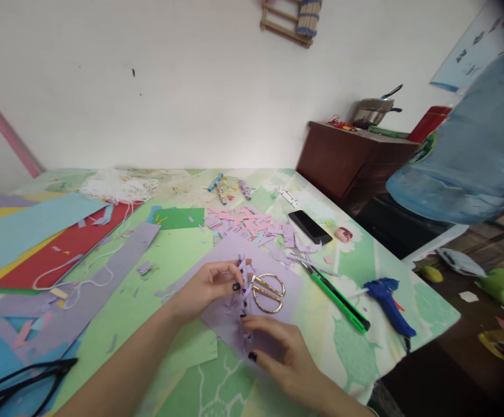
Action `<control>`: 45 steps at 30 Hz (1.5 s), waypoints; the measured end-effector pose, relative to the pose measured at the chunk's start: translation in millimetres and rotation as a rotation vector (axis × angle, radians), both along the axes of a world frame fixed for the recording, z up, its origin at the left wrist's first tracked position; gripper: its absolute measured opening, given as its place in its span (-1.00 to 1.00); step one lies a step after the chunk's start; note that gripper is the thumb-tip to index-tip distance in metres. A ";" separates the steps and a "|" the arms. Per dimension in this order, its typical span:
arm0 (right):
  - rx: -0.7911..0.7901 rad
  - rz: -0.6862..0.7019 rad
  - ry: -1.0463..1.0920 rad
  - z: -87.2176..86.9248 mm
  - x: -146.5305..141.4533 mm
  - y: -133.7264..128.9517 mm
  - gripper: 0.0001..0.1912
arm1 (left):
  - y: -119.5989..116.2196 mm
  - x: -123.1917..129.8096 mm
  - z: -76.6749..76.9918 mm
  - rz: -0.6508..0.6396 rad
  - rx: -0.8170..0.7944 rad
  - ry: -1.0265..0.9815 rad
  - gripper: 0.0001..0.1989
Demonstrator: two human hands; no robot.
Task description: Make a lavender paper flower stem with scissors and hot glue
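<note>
A narrow purple paper piece (244, 295) with dark spots and curled edges stands upright between my hands. My left hand (211, 286) pinches its upper part between thumb and fingers. Lower down, my right hand (278, 353) has its index fingertip at the piece's bottom part, with the thumb a little apart from it. Beneath both hands lies a purple sheet (230, 249). Gold-handled scissors (269, 292) rest on that sheet, just right of the paper piece, their blades hidden behind it.
Pink and purple scraps (243, 221) lie behind the sheet. To the right are a phone (310, 226), a green cutter (341, 302) and a blue glue gun (391, 304). Coloured sheets (30, 231), white string (117, 186) and black glasses (21, 382) lie on the left.
</note>
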State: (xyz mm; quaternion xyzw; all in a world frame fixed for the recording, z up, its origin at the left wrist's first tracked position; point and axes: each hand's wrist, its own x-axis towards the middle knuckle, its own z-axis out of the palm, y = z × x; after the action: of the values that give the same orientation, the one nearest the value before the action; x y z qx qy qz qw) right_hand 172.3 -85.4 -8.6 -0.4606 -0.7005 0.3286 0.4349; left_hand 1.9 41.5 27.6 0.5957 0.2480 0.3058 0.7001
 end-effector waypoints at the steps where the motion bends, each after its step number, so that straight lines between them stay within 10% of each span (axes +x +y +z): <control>1: -0.014 -0.005 0.029 -0.3 -0.2 -0.4 -0.67 | -0.2 0.4 0.1 0.004 0.020 0.008 -0.96; 15: 0.301 -0.014 -0.054 12.4 -5.7 -12.0 -0.62 | -11.3 -0.2 16.2 -0.040 -0.005 -0.123 -0.94; 26: 0.037 -0.050 -0.118 -2.8 5.3 -19.2 -0.62 | -1.6 3.4 -6.6 0.151 -0.161 0.061 -0.89; 31: 0.296 -0.624 -0.382 -4.9 60.0 -20.2 -0.74 | -1.5 11.1 -17.4 0.199 -0.106 0.226 -0.86; 35: 0.197 -1.163 -0.758 -10.6 129.2 -26.8 -0.64 | 0.5 13.0 -20.2 0.186 -0.033 0.303 -0.90; 45: -0.219 -1.256 -0.998 -32.0 200.9 -38.8 -0.37 | 7.6 2.2 -17.6 0.162 0.106 0.428 -0.92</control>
State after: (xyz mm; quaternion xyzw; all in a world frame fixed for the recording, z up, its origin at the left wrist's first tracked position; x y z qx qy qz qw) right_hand 373.2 -124.2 -40.5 -0.9004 -0.3863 -0.1547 0.1268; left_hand 4.1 49.1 10.1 0.6610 0.4214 0.2401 0.5726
